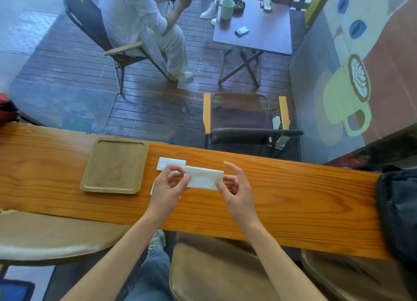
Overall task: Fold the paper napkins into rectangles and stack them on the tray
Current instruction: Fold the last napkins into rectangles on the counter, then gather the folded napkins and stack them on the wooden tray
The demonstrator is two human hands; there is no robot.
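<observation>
Left hand (168, 184) fingers pinch the folded napkin's (204, 178) nine-o'clock end, right hand (235, 188) fingers its three-o'clock end, seemingly lifted just off the counter (293, 194). Align edges squarely, crease firmly, then carry it toward nine o'clock onto the bare wooden tray (115, 165).

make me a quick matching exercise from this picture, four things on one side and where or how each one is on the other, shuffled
Things:
1. wooden tray
2. folded napkin
3. black bag
4. second napkin

Places or states:
A. at the right end of the counter
B. held at both ends by the left hand and right hand
C. lying on the counter just right of the tray's far corner
D. bare, left of the hands

Pairs: 1-D, 2-B, 3-A, 4-C
</observation>
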